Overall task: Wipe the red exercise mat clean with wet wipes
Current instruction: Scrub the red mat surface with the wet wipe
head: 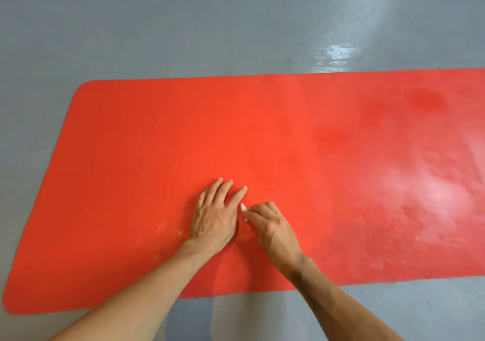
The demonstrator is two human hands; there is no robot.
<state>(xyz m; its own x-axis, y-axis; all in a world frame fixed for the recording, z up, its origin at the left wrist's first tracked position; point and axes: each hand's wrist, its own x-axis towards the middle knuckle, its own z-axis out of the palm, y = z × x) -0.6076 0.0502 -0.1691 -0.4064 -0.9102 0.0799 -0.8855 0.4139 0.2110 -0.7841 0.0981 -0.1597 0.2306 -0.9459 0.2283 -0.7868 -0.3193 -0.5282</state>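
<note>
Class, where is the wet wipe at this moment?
In the head view, the wet wipe is bunched in the right hand, low on the red mat, beside the flat left hand.

mat (157, 143): right end cut off | wipe (244, 207): mostly hidden under right hand (273, 226)

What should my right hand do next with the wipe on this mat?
Probably drag the wipe left across the mat. The right hand pinches it beside the flat left hand; the right part looks wet, the left part dry.
</note>
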